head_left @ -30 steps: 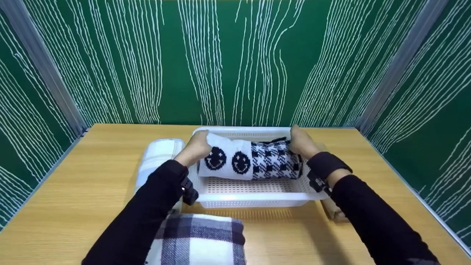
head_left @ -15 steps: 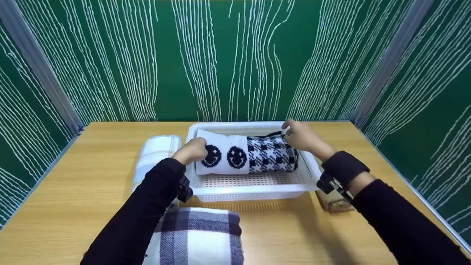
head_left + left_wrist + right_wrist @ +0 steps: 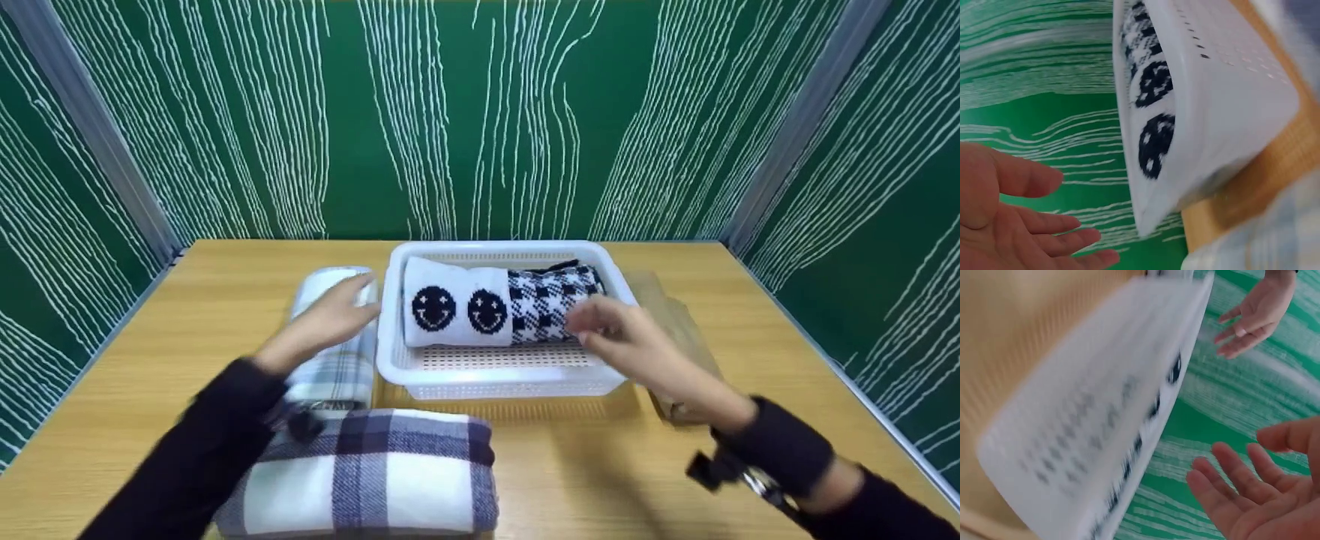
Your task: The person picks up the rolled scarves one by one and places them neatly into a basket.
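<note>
A rolled black-and-white cloth [image 3: 499, 307] with two smiley faces and a houndstooth end lies along the back of a white perforated basket [image 3: 502, 379]. Both hands are out of the basket and hold nothing. My left hand [image 3: 330, 319] hovers open over a pale plaid roll [image 3: 334, 367] left of the basket, fingers spread [image 3: 1033, 236]. My right hand [image 3: 615, 334] is open above the basket's front right corner, fingers relaxed [image 3: 1252, 495]. The smiley cloth [image 3: 1154, 107] shows over the basket wall [image 3: 1213, 107] in the left wrist view.
A folded dark plaid blanket [image 3: 390, 472] lies at the near edge of the wooden table [image 3: 150, 360]. A brown object [image 3: 675, 337] sits right of the basket. Green panels with white lines close in the back and sides.
Both hands have let go of the smiley cloth and pulled back toward me. The left hand moved left over the pale roll; the right came forward. The cloth stays in the basket.
</note>
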